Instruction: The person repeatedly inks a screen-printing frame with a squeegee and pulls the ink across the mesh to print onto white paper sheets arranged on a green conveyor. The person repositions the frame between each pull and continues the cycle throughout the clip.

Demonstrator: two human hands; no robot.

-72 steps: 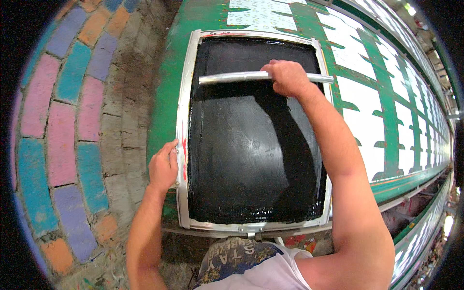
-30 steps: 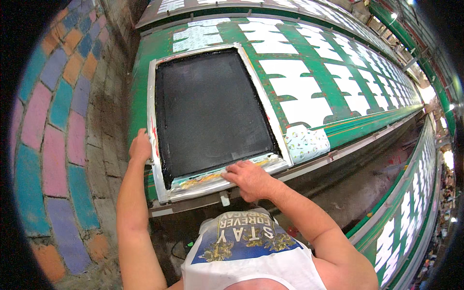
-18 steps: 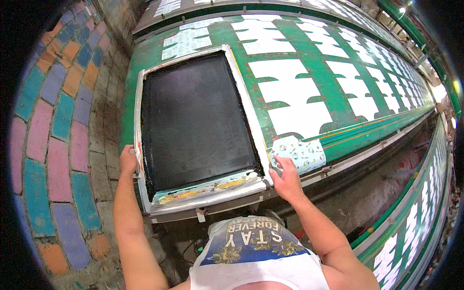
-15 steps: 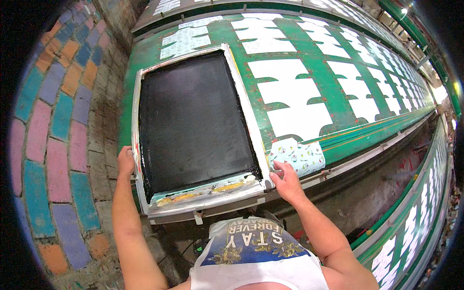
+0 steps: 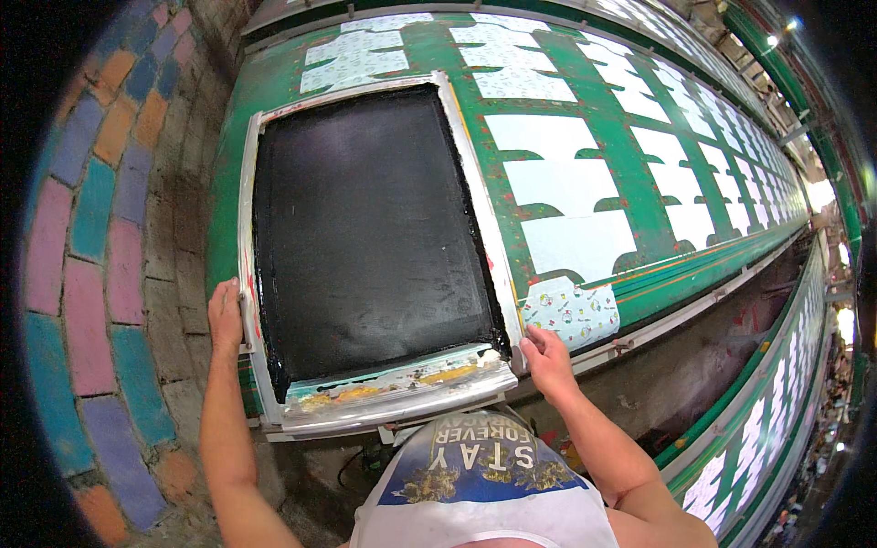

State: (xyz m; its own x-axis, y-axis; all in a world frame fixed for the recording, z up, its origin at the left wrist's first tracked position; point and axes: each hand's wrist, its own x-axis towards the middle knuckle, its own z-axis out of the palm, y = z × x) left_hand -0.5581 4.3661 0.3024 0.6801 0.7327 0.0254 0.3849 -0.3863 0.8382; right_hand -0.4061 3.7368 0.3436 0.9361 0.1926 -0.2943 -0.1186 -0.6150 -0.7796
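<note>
Holds screen frame [image 5: 479,210] on or just above near end of green table [image 5: 427,50]; cannot tell which. Cups left rail with left hand [image 5: 226,313], fingers curled at outer side; meets right rail near lower corner with right hand [image 5: 548,363], thumb and fingers slightly parted, firmness impossible to tell. Likely rigid, moderately heavy; probably slick along smeared lower rail [image 5: 438,376], delicate at black mesh [image 5: 375,228]. Best gripped by side rails. Bordered left by narrow green strip and painted bricks [image 5: 82,329], right by printed piece [image 5: 575,313], white pieces [image 5: 580,245].
</note>
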